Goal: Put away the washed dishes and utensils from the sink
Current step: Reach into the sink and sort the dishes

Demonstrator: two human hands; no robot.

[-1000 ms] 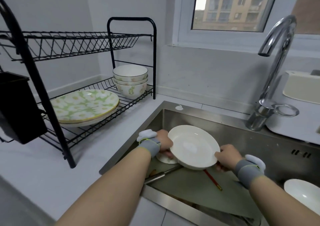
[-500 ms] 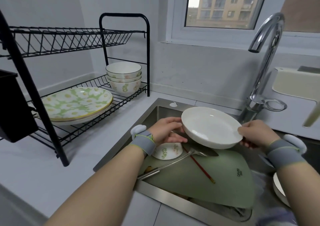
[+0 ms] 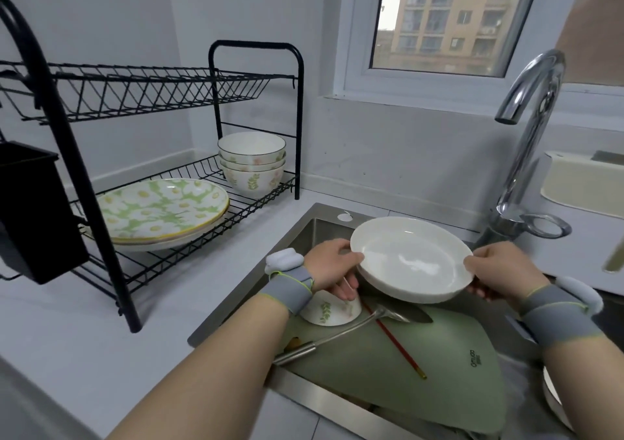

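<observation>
I hold a white plate [image 3: 410, 259] above the sink [image 3: 314, 226] with both hands. My left hand [image 3: 332, 265] grips its left rim and my right hand [image 3: 499, 267] grips its right rim. Below it in the sink lie a green cutting board [image 3: 439, 365], an upturned leaf-patterned bowl [image 3: 332, 311], a metal ladle [image 3: 354, 328] and a red chopstick [image 3: 395, 341]. The black dish rack [image 3: 189, 223] on the left holds stacked flowered plates [image 3: 158, 211] and stacked bowls [image 3: 251, 161].
A chrome tap [image 3: 526, 142] rises at the sink's back right. A black utensil holder [image 3: 32, 210] hangs on the rack's near end. Another white dish [image 3: 553, 402] shows at the lower right edge. A cream container [image 3: 580, 182] sits at far right.
Both hands have lifted the white plate up out of the sink, uncovering the upturned bowl, ladle and cutting board beneath it.
</observation>
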